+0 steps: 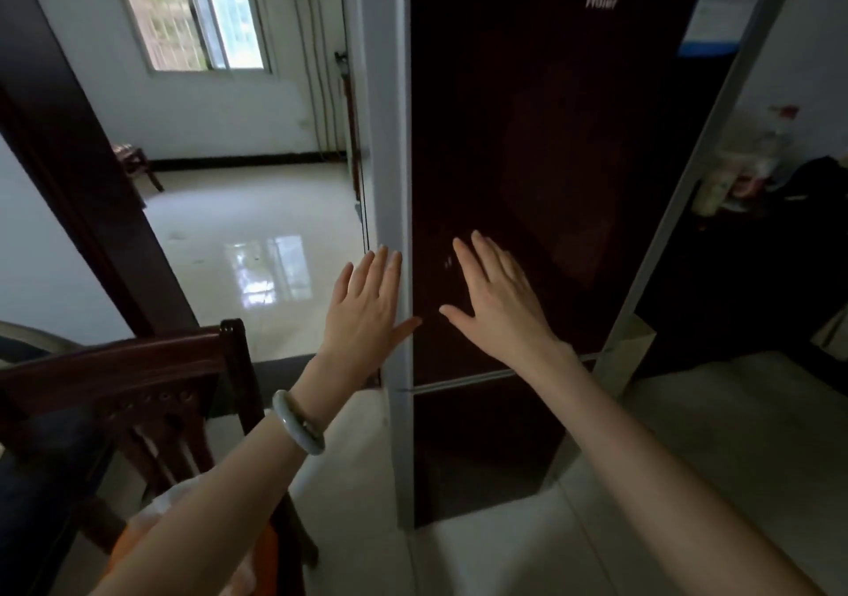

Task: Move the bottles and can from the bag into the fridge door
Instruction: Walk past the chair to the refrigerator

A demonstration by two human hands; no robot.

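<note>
At the far left a wooden chair [137,389] stands close beside us, and a pale bag [183,522] with something orange in it lies low behind our left forearm; we cannot see any bottles or can from here. Our left hand [367,306] is spread flat and empty at the fridge door's [550,182] pale left edge, and our right hand [500,302], equally open and empty, rests against the dark glass. The door looks shut. Swinging it wide could knock the chair, and we judge smooth glass gives flat palms little purchase.
</note>
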